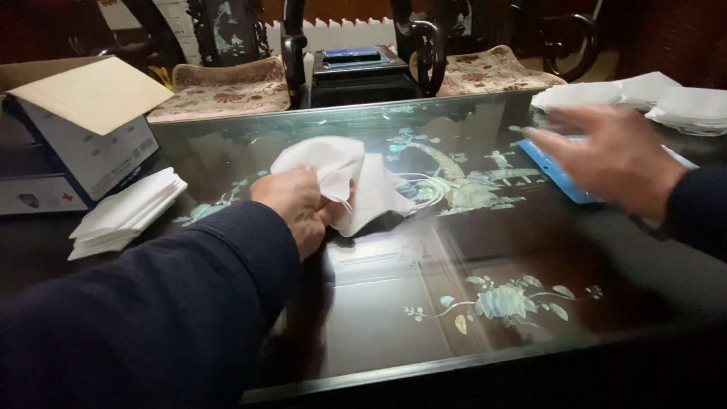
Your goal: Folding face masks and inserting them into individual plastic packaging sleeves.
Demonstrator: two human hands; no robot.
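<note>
The table (469, 250) was dark lacquer under glass, inlaid with pale flowers; carved chairs (227, 83) stood beyond its far edge. An open cardboard box (83, 129) sat at the far-left corner, a stack of white masks (125, 212) just beside it. More masks (644, 95) lay at the far-right corner. The white mask (341, 182), folded with ear loops trailing, sat mid-table, pinched in the left hand (299, 204). The right hand (613, 159), blurred and spread wide, hovered over a blue packet (556, 174).
</note>
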